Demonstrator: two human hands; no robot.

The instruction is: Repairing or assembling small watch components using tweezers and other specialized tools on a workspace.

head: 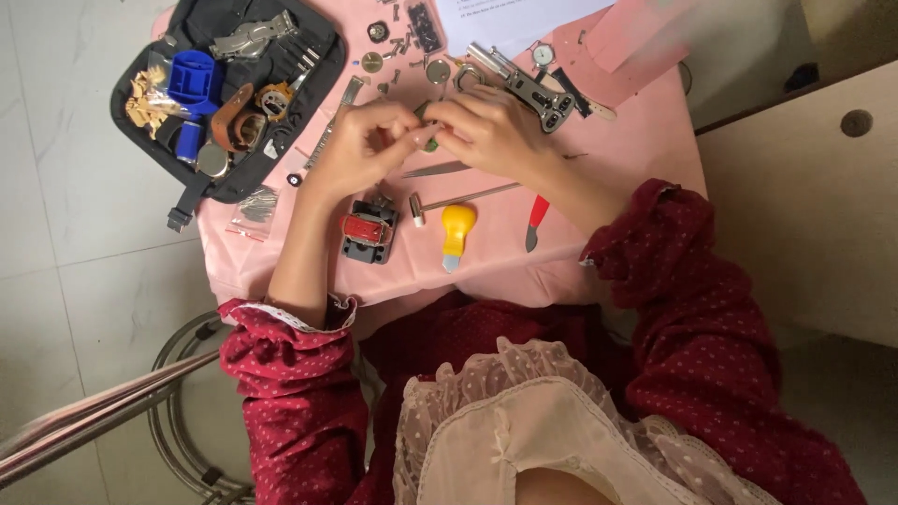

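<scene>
My left hand and my right hand meet over a small pink table, fingertips pinched together on a small green object that is mostly hidden between them. Just below the hands lie metal tweezers, a small hammer, a yellow-handled tool, a red-handled tool and a black and red holder block. Both sleeves are dark red with small dots.
A black open tool case with a blue block, straps and metal parts lies at the table's left. A metal press tool, small round parts, a watch and white paper lie beyond the hands. A metal stool frame stands below left.
</scene>
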